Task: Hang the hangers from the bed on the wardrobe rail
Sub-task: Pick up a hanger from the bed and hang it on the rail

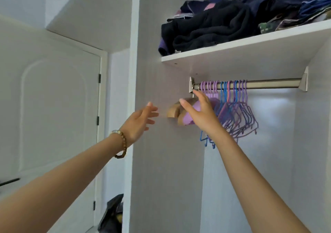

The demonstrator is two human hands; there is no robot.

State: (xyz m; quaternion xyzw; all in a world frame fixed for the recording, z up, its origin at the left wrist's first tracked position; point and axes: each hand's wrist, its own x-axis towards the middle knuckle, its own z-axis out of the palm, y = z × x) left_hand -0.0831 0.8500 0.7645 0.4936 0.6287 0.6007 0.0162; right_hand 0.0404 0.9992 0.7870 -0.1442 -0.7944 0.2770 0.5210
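**Storage.** In the wardrobe (277,143), the upper shelf (232,52) carries folded dark clothes (206,30), stacked from its left end to the right frame edge. Below the shelf, the metal rail (268,84) spans the compartment. A wooden hanger (172,110) hangs at the rail's left end, with a broad lilac hanger (188,120) just beside it. To their right is a tight bunch of thin purple, blue and pink hangers (240,112) on the rail's left half.

**Obscured areas.** A dark bag (112,213) on the floor is partly cut off by the side panel (161,161). The wooden hanger is blurred. The right hand (200,114) covers its hook and the lilac hanger's top, so contact cannot be confirmed.

**Hand pose.** The left hand (141,119), with a bead bracelet (123,143) at the wrist, is raised left of the wooden hanger. Its fingers are loosely spread and hold nothing. The right hand is raised in front of both hangers, with its fingers straight and wide and the index tip near the rail's left end. It grips nothing.
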